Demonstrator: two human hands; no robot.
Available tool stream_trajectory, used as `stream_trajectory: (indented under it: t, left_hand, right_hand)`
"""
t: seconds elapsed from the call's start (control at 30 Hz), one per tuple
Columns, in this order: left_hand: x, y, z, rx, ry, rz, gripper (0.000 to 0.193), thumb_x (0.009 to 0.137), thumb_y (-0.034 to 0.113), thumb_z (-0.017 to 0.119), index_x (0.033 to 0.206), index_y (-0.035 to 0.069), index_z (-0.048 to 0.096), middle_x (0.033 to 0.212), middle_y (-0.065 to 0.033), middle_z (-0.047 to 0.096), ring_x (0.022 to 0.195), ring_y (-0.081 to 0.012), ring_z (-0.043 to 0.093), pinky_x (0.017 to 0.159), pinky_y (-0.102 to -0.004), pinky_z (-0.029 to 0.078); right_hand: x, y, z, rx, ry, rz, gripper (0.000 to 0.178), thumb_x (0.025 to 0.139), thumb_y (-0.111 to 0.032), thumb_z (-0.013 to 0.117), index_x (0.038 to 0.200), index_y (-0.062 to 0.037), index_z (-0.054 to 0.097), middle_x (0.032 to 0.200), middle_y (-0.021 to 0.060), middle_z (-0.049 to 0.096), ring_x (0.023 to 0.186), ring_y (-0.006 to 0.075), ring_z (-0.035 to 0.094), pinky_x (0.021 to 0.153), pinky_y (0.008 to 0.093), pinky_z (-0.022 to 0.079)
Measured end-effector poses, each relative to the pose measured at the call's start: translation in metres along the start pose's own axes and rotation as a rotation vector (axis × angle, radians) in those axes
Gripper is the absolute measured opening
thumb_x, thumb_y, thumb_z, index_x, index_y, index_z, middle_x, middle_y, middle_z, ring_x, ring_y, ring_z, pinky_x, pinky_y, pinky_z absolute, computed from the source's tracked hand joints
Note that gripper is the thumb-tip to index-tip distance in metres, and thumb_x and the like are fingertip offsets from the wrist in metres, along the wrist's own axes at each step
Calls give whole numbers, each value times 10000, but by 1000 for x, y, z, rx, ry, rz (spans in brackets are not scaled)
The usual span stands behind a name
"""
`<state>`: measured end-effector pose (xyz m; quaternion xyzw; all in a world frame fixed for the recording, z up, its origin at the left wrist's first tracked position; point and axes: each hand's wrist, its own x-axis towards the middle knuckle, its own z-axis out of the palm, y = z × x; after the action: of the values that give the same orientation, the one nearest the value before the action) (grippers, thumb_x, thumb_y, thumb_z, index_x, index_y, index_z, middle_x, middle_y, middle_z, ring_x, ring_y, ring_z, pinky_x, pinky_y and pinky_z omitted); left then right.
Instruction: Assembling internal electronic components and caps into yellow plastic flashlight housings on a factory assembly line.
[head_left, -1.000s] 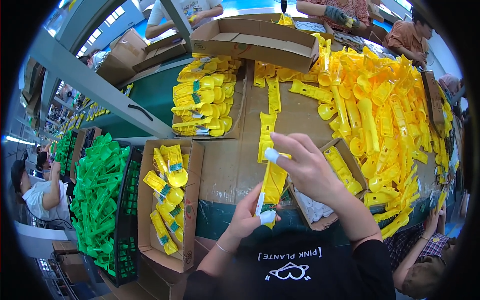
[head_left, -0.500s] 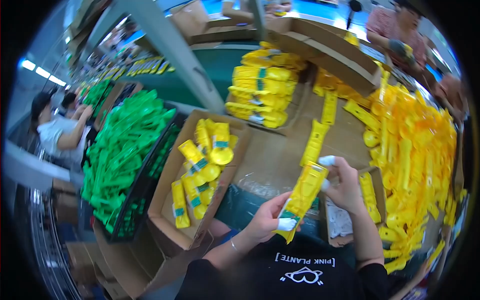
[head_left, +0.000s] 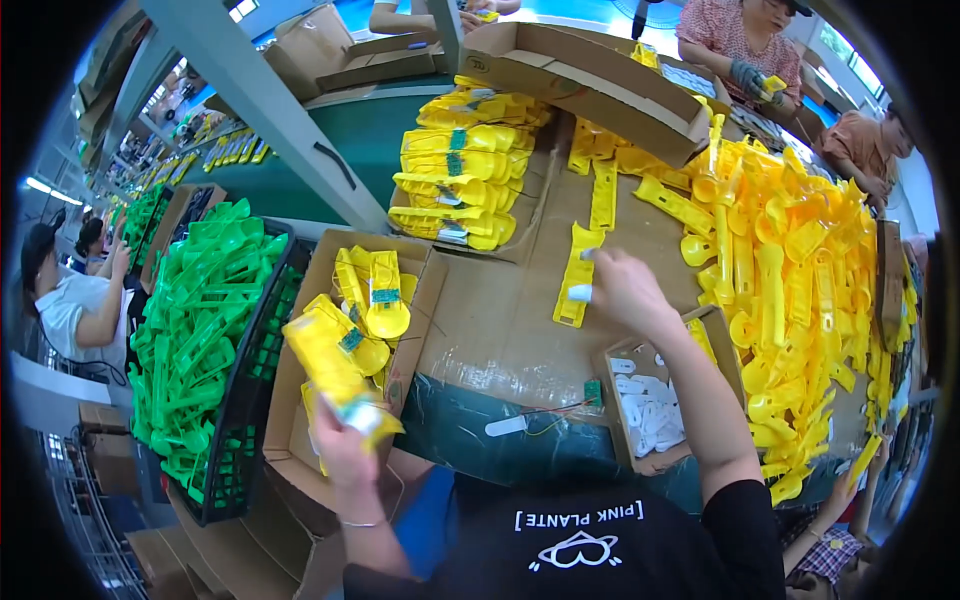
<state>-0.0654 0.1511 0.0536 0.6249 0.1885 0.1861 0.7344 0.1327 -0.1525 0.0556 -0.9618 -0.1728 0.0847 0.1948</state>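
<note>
My left hand (head_left: 345, 440) is closed round a yellow plastic shell (head_left: 325, 350), slightly blurred, with a green circuit board near its lower end. It hangs over an open cardboard box (head_left: 290, 405), in which several spoon-shaped yellow shells (head_left: 388, 315) with green boards lie. White covers sit on fingertips of my right hand (head_left: 630, 285). That hand grips the edges of a long, narrow yellow plastic strip (head_left: 573, 285), which rests on a cardboard sheet (head_left: 490, 310). Beside my right forearm stands a small box (head_left: 610, 395) of white plastic pieces (head_left: 650, 410).
Loose yellow parts (head_left: 790, 270) heap up on the right. Bundled yellow shells (head_left: 465, 165) stack at the back. A black crate (head_left: 265, 365) holds green parts (head_left: 200, 330). A wired green board (head_left: 593, 393) lies near me. A metal post (head_left: 270, 110) slants across; co-workers sit around.
My hands have parted. The left has carried the yellow shell left, over the cardboard box; the right has let go of it and reached forward to the yellow strip. The view has shifted.
</note>
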Motion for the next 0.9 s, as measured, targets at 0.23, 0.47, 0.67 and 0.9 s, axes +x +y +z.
stream_trajectory:
  t: [0.23, 0.47, 0.67, 0.9]
  left_hand:
    - [33, -32, -80, 1107, 369, 277, 577, 833, 60, 552, 1349, -16, 306, 1253, -178, 451, 1148, -304, 456, 970, -395, 360]
    - [11, 18, 104, 1055, -491, 938, 597, 684, 179, 695, 1197, -23, 467, 1214, -173, 463, 1156, -361, 427, 1014, -517, 260]
    - [11, -40, 136, 587, -709, 454, 301, 770, 21, 551, 1067, -18, 580, 1055, -200, 614, 915, -322, 611, 821, -358, 470]
    - [20, -81, 183, -75, -797, -231, 636, 799, -55, 498, 1392, 17, 280, 1164, -112, 502, 1065, -188, 522, 921, -305, 432]
  right_hand:
    - [35, 24, 57, 46, -141, 142, 624, 775, -281, 677, 1261, -12, 394, 963, 199, 604, 859, 327, 624, 722, 406, 506]
    - [-45, 8, 14, 1492, -709, -65, 533, 860, -321, 594, 1290, -47, 441, 1076, 58, 565, 980, 100, 544, 740, 246, 480]
    - [-84, 25, -18, 1507, -331, -97, 408, 940, -309, 465, 1236, -29, 445, 864, 110, 619, 706, 137, 616, 592, 237, 519]
    - [-105, 64, 13, 687, 121, 225, 94, 854, -79, 581, 922, -15, 595, 707, 18, 592, 660, 42, 550, 522, 227, 442]
